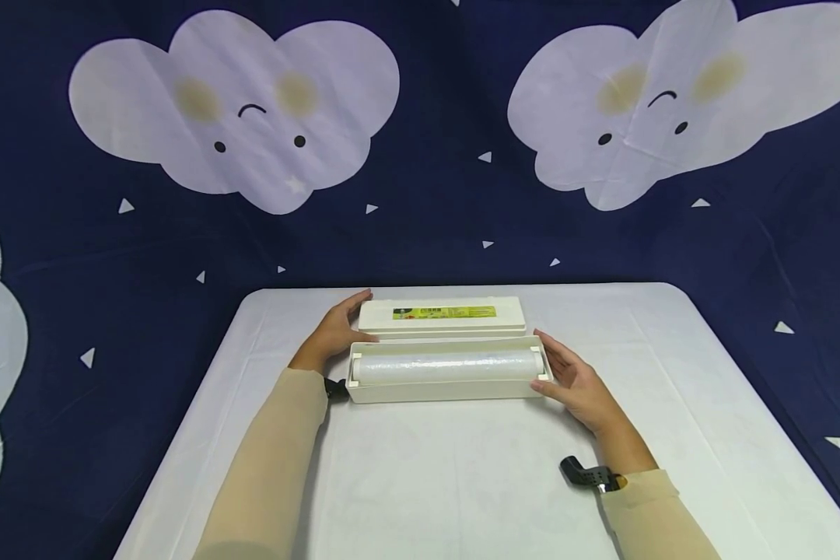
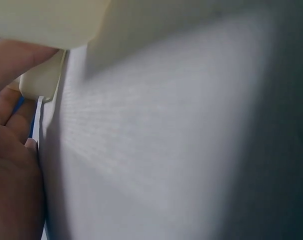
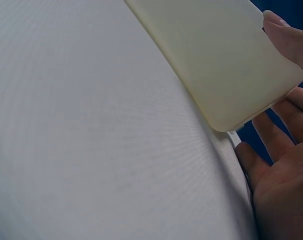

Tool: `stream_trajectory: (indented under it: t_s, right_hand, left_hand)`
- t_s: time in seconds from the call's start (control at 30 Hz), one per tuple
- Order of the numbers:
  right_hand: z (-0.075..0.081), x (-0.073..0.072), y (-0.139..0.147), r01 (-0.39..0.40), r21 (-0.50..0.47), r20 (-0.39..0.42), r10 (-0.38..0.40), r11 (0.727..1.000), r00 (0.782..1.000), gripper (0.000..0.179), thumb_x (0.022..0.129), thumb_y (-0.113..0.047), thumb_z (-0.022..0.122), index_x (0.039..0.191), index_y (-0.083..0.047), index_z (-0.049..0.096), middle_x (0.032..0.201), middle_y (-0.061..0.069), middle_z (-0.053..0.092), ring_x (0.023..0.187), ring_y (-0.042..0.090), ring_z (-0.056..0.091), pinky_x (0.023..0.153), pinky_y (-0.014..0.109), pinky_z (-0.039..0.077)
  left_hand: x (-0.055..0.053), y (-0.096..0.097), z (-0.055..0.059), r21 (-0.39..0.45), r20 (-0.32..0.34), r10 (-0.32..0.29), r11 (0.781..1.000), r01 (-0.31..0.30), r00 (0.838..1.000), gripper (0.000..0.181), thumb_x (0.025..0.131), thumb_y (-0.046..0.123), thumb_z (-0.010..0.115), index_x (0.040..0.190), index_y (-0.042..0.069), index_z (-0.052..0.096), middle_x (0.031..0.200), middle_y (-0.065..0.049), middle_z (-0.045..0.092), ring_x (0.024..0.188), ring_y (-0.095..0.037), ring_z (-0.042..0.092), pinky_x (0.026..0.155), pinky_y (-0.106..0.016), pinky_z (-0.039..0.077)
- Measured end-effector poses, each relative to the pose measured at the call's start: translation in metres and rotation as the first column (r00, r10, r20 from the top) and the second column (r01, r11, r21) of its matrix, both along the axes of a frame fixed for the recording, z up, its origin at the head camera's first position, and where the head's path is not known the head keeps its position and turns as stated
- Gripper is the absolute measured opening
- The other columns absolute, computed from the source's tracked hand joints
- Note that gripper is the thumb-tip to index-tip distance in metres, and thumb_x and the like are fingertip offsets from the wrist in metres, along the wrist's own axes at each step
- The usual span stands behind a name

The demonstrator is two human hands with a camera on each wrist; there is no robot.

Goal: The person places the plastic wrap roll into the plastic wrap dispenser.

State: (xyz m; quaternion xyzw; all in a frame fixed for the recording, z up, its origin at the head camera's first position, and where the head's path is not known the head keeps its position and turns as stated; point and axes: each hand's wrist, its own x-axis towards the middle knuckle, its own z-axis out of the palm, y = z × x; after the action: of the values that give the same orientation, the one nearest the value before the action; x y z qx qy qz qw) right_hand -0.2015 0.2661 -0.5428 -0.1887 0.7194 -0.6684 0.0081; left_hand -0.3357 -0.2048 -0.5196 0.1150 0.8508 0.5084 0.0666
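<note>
A long cream-white plastic box (image 1: 455, 390) holds a roll of cling film (image 1: 448, 367) lying lengthwise inside. Just behind it lies its matching lid (image 1: 448, 302), with a yellow-green label on top. My left hand (image 1: 332, 334) spans the lid's left end, thumb at the front edge and fingers at the back corner. At the box's right end, my right hand (image 1: 577, 385) grips it, thumb on the front corner and fingers round behind. The right wrist view shows the box side (image 3: 226, 60) between thumb and fingers. The left wrist view shows the lid's end (image 2: 44, 77) beside the fingers.
A white cloth covers the table (image 1: 455, 474). Behind it hangs a dark blue curtain (image 1: 441, 233) printed with pale clouds and small triangles. Black wrist cameras (image 1: 588, 474) are strapped at both sleeves.
</note>
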Motion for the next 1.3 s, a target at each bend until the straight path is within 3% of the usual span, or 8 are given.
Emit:
stream_trajectory:
  t_s: [0.43,0.83,1.3]
  right_hand:
    - [0.0006,0.0001,-0.0009,-0.006,-0.007,-0.002,0.006,1.0,1.0,0.091,0.088,0.013,0.079,0.164,-0.001,0.031,0.17,0.019,0.025,0.156,0.032,0.023,0.117,0.021,0.029]
    - [0.0027,0.001,-0.0007,0.0,0.004,0.006,0.0,1.0,1.0,0.091,0.088,0.014,0.078,0.164,0.001,0.03,0.17,0.017,0.026,0.156,0.033,0.022,0.118,0.022,0.028]
    - [0.005,-0.0058,0.0052,-0.016,0.03,0.0,0.016,0.999,1.0,0.078,0.096,0.008,0.072,0.163,0.002,0.032,0.169,0.019,0.029,0.152,0.042,0.029,0.115,0.024,0.035]
  left_hand:
    - [0.0016,0.0011,0.0009,0.026,0.02,0.013,1.0,-0.014,1.0,0.118,0.067,-0.002,0.099,0.166,0.013,0.035,0.167,-0.007,0.036,0.155,-0.026,0.027,0.125,-0.039,0.019]
    - [0.004,0.0001,0.0026,0.028,0.01,-0.014,1.0,0.014,1.0,0.115,0.07,-0.002,0.097,0.166,0.011,0.035,0.168,-0.01,0.034,0.155,-0.027,0.026,0.125,-0.04,0.019]
    - [0.0025,-0.0013,-0.0008,0.026,-0.009,-0.03,0.999,0.03,1.0,0.112,0.072,-0.001,0.096,0.165,0.009,0.034,0.168,-0.011,0.034,0.155,-0.028,0.026,0.125,-0.039,0.019]
